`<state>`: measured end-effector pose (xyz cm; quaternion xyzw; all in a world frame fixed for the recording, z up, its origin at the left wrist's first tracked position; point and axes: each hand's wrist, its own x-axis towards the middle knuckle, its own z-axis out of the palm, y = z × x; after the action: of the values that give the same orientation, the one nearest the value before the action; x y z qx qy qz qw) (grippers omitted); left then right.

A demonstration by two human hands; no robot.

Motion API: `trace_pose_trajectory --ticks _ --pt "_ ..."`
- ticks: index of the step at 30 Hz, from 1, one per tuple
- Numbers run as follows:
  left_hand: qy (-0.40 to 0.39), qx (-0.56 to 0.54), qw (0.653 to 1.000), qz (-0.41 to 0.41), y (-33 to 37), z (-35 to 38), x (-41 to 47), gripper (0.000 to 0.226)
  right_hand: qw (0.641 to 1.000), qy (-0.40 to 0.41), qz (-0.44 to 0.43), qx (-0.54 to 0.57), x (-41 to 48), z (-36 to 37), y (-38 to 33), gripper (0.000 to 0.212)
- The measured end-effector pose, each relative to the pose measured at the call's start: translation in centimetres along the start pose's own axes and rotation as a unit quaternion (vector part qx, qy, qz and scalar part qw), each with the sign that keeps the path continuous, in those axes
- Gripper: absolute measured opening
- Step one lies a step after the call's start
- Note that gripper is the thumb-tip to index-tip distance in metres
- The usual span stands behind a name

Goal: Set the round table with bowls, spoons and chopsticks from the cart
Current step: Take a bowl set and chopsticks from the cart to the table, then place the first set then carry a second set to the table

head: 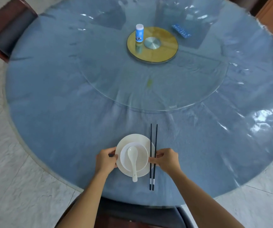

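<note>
Left grip (107, 159): fingers and thumb curled, pinching the left rim of the white plate (132, 137). Right grip (166, 159): fingers curled and narrow, thumb and fingertips closed on the pair of black chopsticks (151, 139) at about mid-length, just beside the plate's right rim.

Plate: flat on the surface (66, 104) at its near edge, between the two grips. A white bowl (141, 151) sits upright in the middle of the plate. A white spoon (132, 154) lies in the bowl, scoop up, with its handle running out over the near rims of bowl and plate. The chopsticks lie side by side immediately right of the plate, silver-banded ends nearest the person, tips pointing towards the centre of the surface.

Surface: round, blue cloth under a clear, wrinkled cover. A glass turntable (173, 107) occupies the middle, carrying a yellow disc (163, 53) with a metal hub (152, 43). A blue-and-white bottle (139, 33) stands upright on the disc, and a blue packet (181, 31) lies flat beyond it. One chair (4, 27) stands at the far left edge.
</note>
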<state>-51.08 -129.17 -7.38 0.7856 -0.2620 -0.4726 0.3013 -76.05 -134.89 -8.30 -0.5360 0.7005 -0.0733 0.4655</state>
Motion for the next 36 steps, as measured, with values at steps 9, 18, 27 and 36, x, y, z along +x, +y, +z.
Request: trace_pose_trajectory --ticks 9,18,27,36 --pt "0.061 0.076 0.995 0.023 0.1 0.8 -1.1 0.022 0.997 0.033 -0.009 -0.070 -1.1 -0.5 -2.1 0.044" --pt "0.072 0.080 0.994 0.004 -0.7 0.6 -4.4 0.021 0.993 0.044 -0.027 -0.105 -2.4 0.1 -2.8 0.029" --pt "0.106 0.071 0.992 0.009 -1.6 -4.2 -6.3 0.024 0.991 0.051 -0.011 -0.121 -3.1 -1.1 -3.1 0.031" --pt "0.357 0.177 0.915 0.068 -7.8 -25.2 -11.6 0.056 0.869 0.042 -0.436 -0.230 -8.6 13.9 -22.4 0.042"
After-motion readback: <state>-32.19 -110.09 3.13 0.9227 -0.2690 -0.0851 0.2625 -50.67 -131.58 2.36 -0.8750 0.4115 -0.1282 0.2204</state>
